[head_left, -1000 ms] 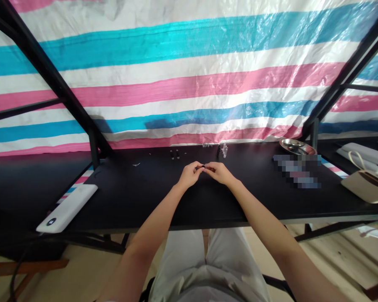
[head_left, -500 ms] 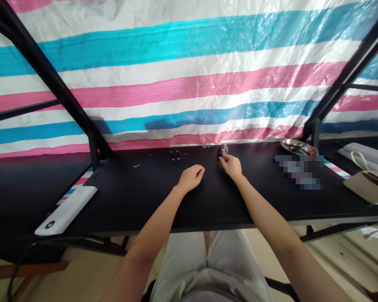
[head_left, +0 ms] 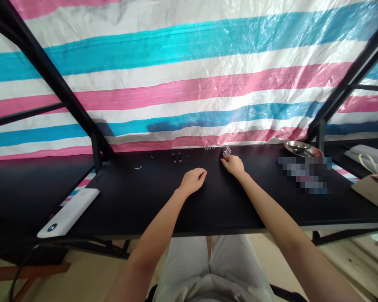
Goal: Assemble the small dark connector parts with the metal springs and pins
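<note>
My left hand [head_left: 192, 181] is closed above the middle of the black table [head_left: 138, 209], fingertips pressed together. Whatever it may hold is hidden by the fingers. My right hand [head_left: 234, 165] reaches toward the back of the table, thumb and fingers pinched at a small group of black pieces [head_left: 222, 152] and clear or whitish pieces [head_left: 227, 151]. What sits between its fingertips is too small to make out. Left of it, a row of tiny silvery pieces [head_left: 209, 148] lies along the back edge. Two small dark strips with pale ends [head_left: 177, 157] lie further left.
A thin white scrap [head_left: 138, 167] lies on the left part of the table. The long white device [head_left: 68, 213] rests at the left edge. At right are a round metal dish [head_left: 303, 148], a blurred-out patch [head_left: 305, 176] and a beige bag [head_left: 372, 188]. Striped sheeting hangs behind.
My hands were together over the table's middle with a small dark thing between them. The right hand then moved away, right and back to the small pieces; the left stayed nearly in place.
</note>
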Action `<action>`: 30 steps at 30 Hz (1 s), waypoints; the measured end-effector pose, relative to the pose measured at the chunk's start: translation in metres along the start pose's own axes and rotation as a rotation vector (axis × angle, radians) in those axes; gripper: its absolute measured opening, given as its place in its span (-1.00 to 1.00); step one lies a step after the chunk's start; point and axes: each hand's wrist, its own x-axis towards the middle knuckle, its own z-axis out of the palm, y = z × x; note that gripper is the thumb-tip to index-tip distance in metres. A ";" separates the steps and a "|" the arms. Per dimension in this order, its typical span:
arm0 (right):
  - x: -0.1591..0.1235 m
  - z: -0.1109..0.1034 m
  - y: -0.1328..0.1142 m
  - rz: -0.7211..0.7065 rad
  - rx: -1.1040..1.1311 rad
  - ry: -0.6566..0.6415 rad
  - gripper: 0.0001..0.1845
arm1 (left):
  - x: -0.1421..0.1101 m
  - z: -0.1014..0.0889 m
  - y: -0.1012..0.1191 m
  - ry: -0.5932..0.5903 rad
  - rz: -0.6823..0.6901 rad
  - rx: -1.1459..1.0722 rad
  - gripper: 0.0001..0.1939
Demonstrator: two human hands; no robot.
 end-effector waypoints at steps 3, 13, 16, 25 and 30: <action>-0.001 0.003 0.001 0.002 0.012 -0.003 -0.75 | 0.000 0.001 0.000 -0.002 -0.002 -0.005 -0.75; -0.003 0.005 0.003 0.035 0.015 -0.003 -0.74 | 0.001 -0.001 0.001 -0.023 -0.021 -0.028 -0.74; -0.004 0.002 0.006 0.049 0.007 -0.022 -0.74 | 0.000 -0.001 0.002 -0.021 -0.023 -0.031 -0.74; -0.005 -0.007 0.021 0.149 0.041 0.007 -0.80 | 0.001 0.000 0.000 -0.039 -0.034 -0.022 -0.73; -0.006 -0.006 0.021 0.195 0.072 0.006 -0.74 | 0.001 0.002 -0.002 -0.031 -0.046 -0.040 -0.74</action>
